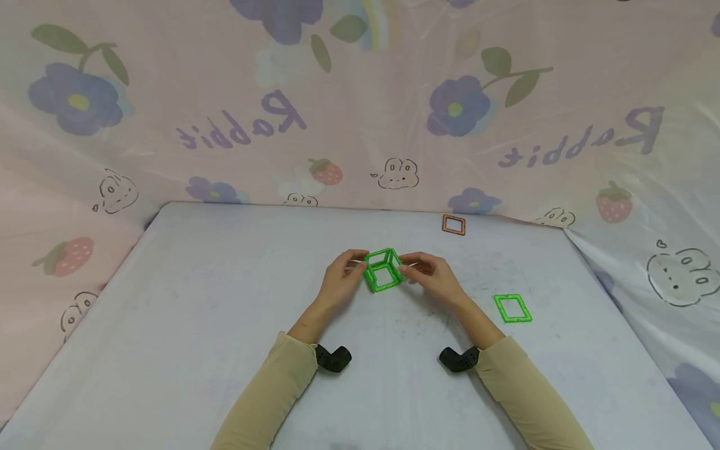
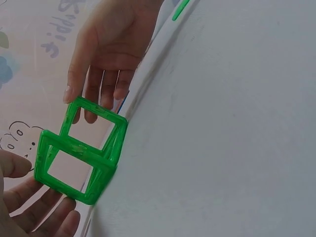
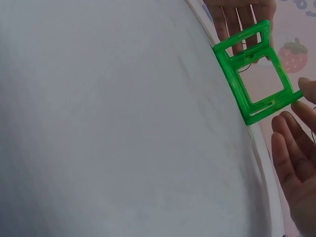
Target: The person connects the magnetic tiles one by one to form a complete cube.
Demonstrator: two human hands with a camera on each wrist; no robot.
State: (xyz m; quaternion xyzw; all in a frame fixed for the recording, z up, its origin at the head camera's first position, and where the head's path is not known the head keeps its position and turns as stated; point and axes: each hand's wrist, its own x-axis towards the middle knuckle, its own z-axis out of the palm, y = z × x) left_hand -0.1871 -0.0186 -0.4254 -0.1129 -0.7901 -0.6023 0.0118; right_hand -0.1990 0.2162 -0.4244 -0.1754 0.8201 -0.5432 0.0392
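Observation:
Several green square magnetic tiles, each a hollow frame, are joined into a box-like shape [image 1: 374, 277] at the middle of the table. My left hand [image 1: 340, 278] pinches its left side between thumb and fingers. On the opposite side my right hand [image 1: 437, 278] grips an edge with thumb and forefinger, the other fingers loosely bent. The left wrist view shows the green box shape [image 2: 81, 149] between both hands, its panels standing at angles. In the right wrist view, the thumb and forefinger of the right hand [image 3: 301, 168] meet at one corner of the tiles.
A loose green square tile [image 1: 513, 320] lies flat to the right of my right hand. Farther back, an orange square tile [image 1: 454, 233] lies near the table's rear edge. The white table [image 1: 185, 325] is bordered by a printed cloth [image 1: 349, 94] at the back and sides.

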